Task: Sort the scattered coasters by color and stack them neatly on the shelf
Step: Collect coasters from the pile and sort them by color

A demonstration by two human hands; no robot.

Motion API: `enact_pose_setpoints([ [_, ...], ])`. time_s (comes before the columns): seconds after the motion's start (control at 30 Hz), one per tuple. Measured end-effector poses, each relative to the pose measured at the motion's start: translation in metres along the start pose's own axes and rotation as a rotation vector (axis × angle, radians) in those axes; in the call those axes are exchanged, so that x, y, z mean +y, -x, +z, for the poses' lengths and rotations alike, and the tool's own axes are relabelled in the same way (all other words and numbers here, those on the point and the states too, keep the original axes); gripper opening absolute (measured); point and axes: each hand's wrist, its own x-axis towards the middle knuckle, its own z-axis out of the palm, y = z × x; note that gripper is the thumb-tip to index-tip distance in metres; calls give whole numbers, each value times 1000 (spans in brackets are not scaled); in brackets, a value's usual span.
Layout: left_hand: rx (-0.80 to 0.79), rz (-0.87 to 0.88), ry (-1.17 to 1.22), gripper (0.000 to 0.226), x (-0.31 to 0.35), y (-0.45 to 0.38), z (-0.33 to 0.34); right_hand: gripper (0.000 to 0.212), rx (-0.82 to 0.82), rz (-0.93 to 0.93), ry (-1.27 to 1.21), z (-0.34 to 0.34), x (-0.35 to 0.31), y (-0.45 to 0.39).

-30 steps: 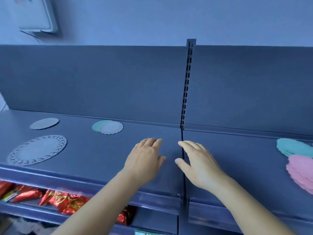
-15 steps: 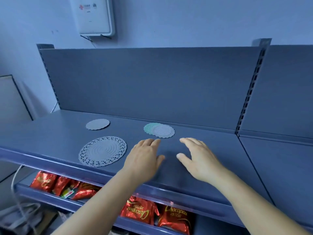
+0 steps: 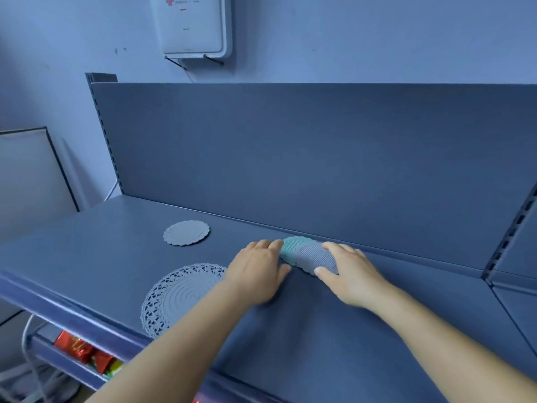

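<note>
On the dark blue shelf [image 3: 334,330] a teal scalloped coaster [image 3: 290,248] lies near the back panel, with a small grey ribbed coaster [image 3: 315,257] overlapping its right side. My left hand [image 3: 258,271] lies flat, fingertips touching the teal coaster's left edge. My right hand [image 3: 348,274] rests on the grey coaster's right part, thumb at its near edge and fingers over its far side. Another small grey coaster [image 3: 186,232] lies alone further left. A large grey lace mat [image 3: 180,298] sits near the shelf's front edge, partly hidden by my left forearm.
The shelf's upright back panel [image 3: 290,155] rises just behind the coasters. A slotted post [image 3: 508,237] divides the shelf on the right. Red snack packs [image 3: 78,349] lie on the lower shelf. A white box [image 3: 191,24] hangs on the wall above.
The view has swung left, so the teal and pink stacks at the right are out of sight. Both hands moved forward from the bare shelf onto the overlapping teal and grey coasters.
</note>
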Motion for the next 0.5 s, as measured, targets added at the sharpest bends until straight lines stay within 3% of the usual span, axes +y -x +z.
enact_pose_setpoints([
  [0.33,-129,-7,-14,54,3,-53,20,80,-61,99,-111,5,14,-44],
  [0.5,-133,-58,156,69,5,-63,19,80,-8,162,-233,0,17,-45],
])
